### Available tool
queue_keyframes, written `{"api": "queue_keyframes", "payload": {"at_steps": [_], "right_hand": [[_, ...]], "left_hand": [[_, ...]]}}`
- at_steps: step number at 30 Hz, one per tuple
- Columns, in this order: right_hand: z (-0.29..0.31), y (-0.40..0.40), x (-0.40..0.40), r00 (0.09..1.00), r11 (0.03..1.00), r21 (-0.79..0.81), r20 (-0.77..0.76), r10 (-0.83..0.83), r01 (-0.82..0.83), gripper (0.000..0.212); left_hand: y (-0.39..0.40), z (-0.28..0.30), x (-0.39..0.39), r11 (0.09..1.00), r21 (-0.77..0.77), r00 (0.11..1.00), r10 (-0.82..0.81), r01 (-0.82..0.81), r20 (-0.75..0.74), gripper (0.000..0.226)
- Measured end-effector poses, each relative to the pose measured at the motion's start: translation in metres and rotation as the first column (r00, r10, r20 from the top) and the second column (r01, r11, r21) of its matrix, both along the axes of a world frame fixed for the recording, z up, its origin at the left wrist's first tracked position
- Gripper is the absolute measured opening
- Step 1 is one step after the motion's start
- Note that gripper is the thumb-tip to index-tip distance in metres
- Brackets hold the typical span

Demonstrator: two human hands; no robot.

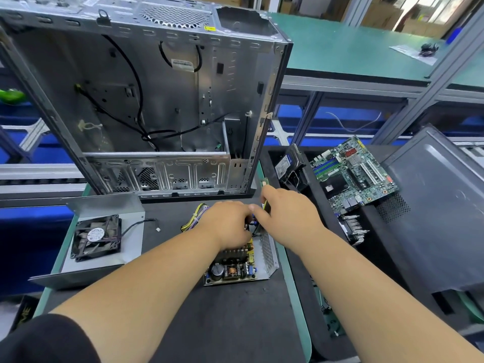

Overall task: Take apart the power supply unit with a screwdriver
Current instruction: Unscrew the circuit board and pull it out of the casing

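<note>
- Gripping from above, the left hand [230, 224] curls over the far end of the opened grey metal power supply unit [242, 263], seemingly to steady it while the tool works; exactly what its fingers close on is hidden beneath the hand.
- The right hand [285, 213] is closed around the yellow-and-black-handled screwdriver [265, 203], held upright and tilted slightly, its dark shaft running down into the unit just beside the left hand, probably onto a screw holding the circuit board [233, 271]; the tip cannot be seen.
- That power supply unit lies on the black mat of the table [222, 323], between both forearms, lid off so the green board with its coils and capacitor is exposed, perforated side wall on its right.
- A bundle of yellow, purple and black wires [193, 218] spills from the unit's far left corner, kept clear of the working spot.
- Left of the unit sits its removed grey sheet-metal cover [104, 205], open side up, carrying the black square cooling fan [97, 237], set aside as finished work, I judge.
- Behind the unit stands the emptied silver steel computer case [146, 100], open side toward the person.
- Right of the unit, a black tray holds a green motherboard [353, 174] and a drive [290, 163], with a dark grey side panel [432, 205] beyond.
</note>
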State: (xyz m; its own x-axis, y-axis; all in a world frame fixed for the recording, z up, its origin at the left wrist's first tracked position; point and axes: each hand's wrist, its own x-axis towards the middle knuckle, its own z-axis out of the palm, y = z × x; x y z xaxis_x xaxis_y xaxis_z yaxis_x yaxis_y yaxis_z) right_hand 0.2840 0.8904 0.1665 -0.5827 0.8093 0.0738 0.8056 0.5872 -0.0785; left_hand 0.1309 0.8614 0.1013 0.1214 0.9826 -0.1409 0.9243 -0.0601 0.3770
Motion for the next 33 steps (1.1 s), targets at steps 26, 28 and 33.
{"api": "queue_keyframes", "payload": {"at_steps": [26, 28, 33], "right_hand": [[0.0009, -0.0011, -0.002, 0.997, 0.995, -0.073, -0.033, 0.066, -0.068, 0.03], [0.0004, 0.0011, -0.0008, 0.997, 0.997, -0.006, 0.019, 0.072, -0.072, 0.035], [0.0001, 0.0043, -0.0012, 0.999, 0.998, -0.05, 0.024, 0.028, -0.027, 0.033]], "left_hand": [[0.0, 0.0015, -0.0005, 1.0, 0.007, 1.0, 0.003, -0.003, -0.012, 0.021], [-0.0004, 0.0023, -0.0004, 1.0, -0.003, 1.0, 0.008, -0.008, -0.001, 0.027], [-0.0009, 0.0016, -0.0004, 1.0, 0.0, 1.0, -0.004, 0.004, -0.012, 0.039]]}}
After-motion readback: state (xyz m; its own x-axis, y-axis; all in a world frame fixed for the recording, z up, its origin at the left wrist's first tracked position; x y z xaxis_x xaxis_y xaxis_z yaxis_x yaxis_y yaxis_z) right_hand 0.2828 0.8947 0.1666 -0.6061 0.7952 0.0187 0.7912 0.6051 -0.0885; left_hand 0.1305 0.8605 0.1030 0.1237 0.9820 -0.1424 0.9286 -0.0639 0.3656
